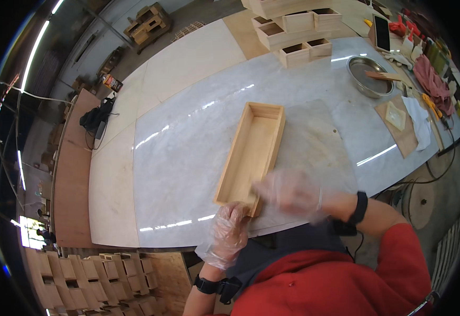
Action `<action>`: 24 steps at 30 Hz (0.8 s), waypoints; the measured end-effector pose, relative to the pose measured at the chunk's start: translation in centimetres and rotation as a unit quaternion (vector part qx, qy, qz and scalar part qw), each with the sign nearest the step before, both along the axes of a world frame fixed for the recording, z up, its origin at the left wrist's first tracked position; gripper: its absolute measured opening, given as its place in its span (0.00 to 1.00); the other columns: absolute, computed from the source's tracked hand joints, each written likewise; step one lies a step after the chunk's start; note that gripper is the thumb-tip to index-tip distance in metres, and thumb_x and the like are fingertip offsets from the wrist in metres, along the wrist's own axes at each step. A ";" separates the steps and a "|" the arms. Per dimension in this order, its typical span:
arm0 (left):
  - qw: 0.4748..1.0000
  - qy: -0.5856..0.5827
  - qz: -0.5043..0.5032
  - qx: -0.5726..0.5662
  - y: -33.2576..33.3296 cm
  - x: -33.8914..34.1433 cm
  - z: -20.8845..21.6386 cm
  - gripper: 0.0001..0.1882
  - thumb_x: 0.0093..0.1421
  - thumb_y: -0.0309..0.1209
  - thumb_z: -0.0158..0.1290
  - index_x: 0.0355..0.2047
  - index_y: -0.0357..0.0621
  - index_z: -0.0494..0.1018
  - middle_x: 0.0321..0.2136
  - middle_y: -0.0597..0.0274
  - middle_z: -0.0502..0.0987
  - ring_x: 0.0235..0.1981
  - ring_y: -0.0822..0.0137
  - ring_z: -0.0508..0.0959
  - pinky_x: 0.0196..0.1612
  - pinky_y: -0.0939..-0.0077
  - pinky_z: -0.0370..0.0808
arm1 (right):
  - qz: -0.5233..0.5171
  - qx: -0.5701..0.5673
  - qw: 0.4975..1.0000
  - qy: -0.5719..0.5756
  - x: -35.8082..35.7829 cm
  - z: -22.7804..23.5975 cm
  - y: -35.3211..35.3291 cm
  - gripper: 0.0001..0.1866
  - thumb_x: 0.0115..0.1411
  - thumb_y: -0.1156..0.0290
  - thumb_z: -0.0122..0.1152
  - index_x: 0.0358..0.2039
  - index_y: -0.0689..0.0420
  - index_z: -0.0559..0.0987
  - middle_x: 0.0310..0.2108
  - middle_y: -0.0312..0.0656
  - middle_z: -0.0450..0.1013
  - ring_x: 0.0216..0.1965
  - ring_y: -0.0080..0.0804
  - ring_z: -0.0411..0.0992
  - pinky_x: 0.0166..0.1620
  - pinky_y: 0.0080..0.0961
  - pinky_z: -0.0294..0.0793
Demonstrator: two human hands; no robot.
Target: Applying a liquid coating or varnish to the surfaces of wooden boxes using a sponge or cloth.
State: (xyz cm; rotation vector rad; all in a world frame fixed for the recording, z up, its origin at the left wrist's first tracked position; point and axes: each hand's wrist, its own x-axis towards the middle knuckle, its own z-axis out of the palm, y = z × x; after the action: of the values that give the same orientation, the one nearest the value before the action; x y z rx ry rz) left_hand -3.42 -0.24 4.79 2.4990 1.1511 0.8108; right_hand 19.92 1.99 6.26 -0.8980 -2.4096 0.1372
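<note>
A long, narrow wooden box (248,158) with an open top lies on the shiny grey table covering, its length pointing away from me. My left hand (226,231), in a clear plastic glove, grips the near end wall, fingers closed over it. My right hand (292,196), also gloved, is at the near right corner of the box. Its fingertips reach over the right wall toward the inside. Motion smears this hand, so whether anything is in its fingers does not show.
Several wooden boxes (296,32) are stacked at the far side. A round metal pan (352,80) with a wooden stick, a white cloth (417,122) and a phone (382,32) lie to the right. Black cloth or gear (97,117) sits at the left; more boxes (90,282) stand lower left.
</note>
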 end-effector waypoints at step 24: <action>0.999 0.034 0.021 -0.024 -0.3 0.1 -0.4 0.20 0.47 0.19 0.56 0.42 0.46 0.71 0.39 0.54 0.74 0.40 0.50 0.75 0.40 0.60 0.74 | -0.065 0.069 0.992 0.082 0.8 -2.7 2.2 0.05 0.55 0.75 0.53 0.32 0.59 0.75 0.22 0.46 0.69 0.24 0.44 0.71 0.26 0.38 0.71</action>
State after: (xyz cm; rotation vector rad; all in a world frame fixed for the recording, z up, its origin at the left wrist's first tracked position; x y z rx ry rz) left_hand -3.31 -0.57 4.36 2.4892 1.2358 0.7051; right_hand 20.76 4.23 3.52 -0.9392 -2.1739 -0.0047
